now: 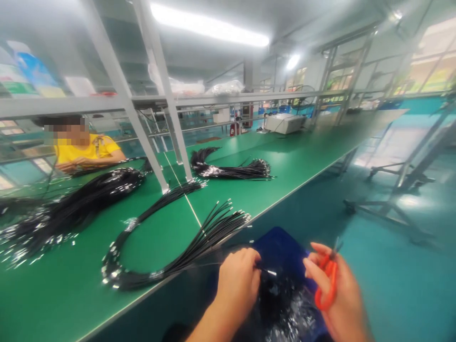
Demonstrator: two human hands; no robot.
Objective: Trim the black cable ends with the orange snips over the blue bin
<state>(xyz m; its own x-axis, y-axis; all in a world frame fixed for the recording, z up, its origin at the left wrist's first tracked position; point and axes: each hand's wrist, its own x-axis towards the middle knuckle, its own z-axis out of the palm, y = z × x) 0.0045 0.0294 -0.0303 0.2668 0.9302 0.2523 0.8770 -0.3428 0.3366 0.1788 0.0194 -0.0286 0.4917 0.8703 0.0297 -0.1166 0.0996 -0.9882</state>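
Note:
My left hand (pixel 239 280) is closed on a thin black cable (pixel 264 270), whose pale tip sticks out to the right of the fingers. In my right hand (pixel 344 299) is a pair of scissors with red loop handles (pixel 326 289), its short dark blades pointing up and away. Below both hands stands a blue bin (pixel 276 237) that holds black pieces and crumpled clear plastic. A curved bundle of black cables (pixel 142 280) lies along the table edge to the left of my left hand, its pale-tipped ends fanned toward it.
The green table (pixel 167 242) carries another tied cable bundle (pixel 231 172) and a large heap of cables (pixel 89 199). Grey shelf posts (pixel 174 114) rise from it. Across the table sits a person in yellow (pixel 98 147). A metal stand (pixel 392 199) is on the floor at right.

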